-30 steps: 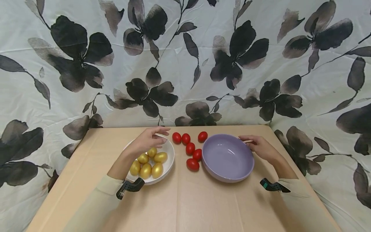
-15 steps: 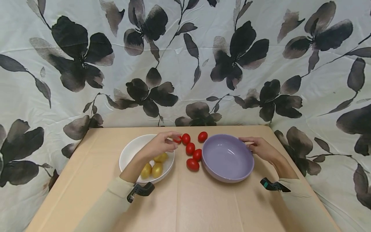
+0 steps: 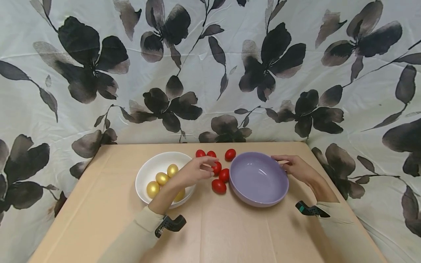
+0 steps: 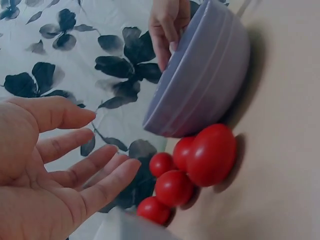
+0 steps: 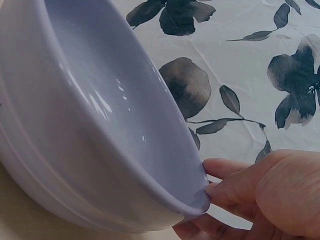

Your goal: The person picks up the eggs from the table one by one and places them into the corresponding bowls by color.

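One left grip (image 3: 195, 171) hangs relaxed near red eggs (image 3: 218, 186); the right (image 3: 298, 168) pinches a bowl (image 3: 258, 184).

Red ovoids (image 3: 224, 175) obstructing, purple bowl (image 3: 258, 175) just beside, near tabletop (image 3: 227, 233) passable

On my left wrist feed I record the left hand (image 4: 42, 192), palm showing, fingers spread and loosely bent, near five red eggs (image 4: 174, 188). The eggs sit clustered on the table (image 4: 285, 125) beside the purple bowl (image 4: 212, 75). I note the right hand (image 4: 170, 22) holding the bowl's rim, floral cloth (image 4: 110, 20) behind, and a blurred pale edge (image 4: 125, 227) at the bottom.
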`<control>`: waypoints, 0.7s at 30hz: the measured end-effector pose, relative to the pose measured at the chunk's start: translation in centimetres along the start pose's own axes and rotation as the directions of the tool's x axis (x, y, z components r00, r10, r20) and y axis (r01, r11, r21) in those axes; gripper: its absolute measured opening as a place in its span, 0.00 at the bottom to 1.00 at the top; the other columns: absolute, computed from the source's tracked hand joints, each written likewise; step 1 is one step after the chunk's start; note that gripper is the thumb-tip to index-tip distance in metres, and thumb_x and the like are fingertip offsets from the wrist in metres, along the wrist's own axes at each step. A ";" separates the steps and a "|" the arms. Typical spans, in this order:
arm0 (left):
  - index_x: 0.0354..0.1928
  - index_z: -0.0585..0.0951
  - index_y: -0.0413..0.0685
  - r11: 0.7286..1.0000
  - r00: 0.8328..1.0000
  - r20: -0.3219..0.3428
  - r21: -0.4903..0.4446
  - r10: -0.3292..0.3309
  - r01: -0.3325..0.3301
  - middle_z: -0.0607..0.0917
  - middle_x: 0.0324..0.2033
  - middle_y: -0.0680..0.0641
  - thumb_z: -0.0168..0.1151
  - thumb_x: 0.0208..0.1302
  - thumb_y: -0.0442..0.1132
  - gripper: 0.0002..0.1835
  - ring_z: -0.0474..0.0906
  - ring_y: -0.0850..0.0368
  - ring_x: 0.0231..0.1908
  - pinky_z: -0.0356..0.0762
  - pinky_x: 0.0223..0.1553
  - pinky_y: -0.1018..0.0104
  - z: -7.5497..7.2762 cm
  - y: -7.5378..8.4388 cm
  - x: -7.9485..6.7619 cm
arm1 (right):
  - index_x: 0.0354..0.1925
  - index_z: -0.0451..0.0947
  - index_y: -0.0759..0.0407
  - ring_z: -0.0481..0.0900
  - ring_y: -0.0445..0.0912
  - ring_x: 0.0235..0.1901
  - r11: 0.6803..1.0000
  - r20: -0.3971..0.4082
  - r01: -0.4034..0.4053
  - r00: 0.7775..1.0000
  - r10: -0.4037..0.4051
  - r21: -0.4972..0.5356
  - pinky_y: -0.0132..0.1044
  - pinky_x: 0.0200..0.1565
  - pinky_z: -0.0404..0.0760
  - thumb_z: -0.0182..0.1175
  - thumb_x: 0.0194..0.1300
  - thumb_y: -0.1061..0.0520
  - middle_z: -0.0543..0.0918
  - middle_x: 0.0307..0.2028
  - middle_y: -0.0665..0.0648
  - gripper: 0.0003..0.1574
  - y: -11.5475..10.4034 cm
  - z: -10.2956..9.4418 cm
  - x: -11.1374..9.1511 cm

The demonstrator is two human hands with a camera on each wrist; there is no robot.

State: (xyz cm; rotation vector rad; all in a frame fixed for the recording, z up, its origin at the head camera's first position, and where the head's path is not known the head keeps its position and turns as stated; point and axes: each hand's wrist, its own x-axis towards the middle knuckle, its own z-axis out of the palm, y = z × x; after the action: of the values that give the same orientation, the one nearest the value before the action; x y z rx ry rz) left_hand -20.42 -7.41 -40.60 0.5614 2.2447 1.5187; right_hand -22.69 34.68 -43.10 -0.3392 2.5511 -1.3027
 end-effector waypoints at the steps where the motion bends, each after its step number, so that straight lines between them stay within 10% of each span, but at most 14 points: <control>1: 0.66 0.78 0.52 1.000 1.000 -0.004 0.003 -0.006 0.006 0.81 0.58 0.44 0.63 0.65 0.32 0.26 0.79 0.45 0.57 0.85 0.52 0.57 0.3 0.0 0.0 | 0.71 0.69 0.64 0.80 0.62 0.56 1.000 -0.004 -0.002 1.000 0.002 0.000 0.37 0.41 0.85 0.45 0.72 0.73 0.69 0.69 0.73 0.32 0.0 0.0 0.0; 21: 0.71 0.71 0.44 0.994 0.992 -0.111 0.079 -0.060 0.069 0.75 0.67 0.41 0.62 0.67 0.33 0.30 0.71 0.40 0.66 0.75 0.64 0.47 5.8 -1.6 -0.2 | 0.71 0.69 0.64 0.80 0.62 0.57 1.000 -0.002 0.000 1.000 0.000 -0.019 0.36 0.41 0.85 0.44 0.71 0.74 0.69 0.69 0.73 0.33 0.0 0.1 0.0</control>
State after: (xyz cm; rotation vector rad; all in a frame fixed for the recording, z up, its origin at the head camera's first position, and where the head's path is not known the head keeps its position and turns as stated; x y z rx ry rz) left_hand -17.46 -3.49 -44.14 0.4341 2.3930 1.4626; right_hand -22.70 34.61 -43.11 -0.3417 2.5668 -1.2797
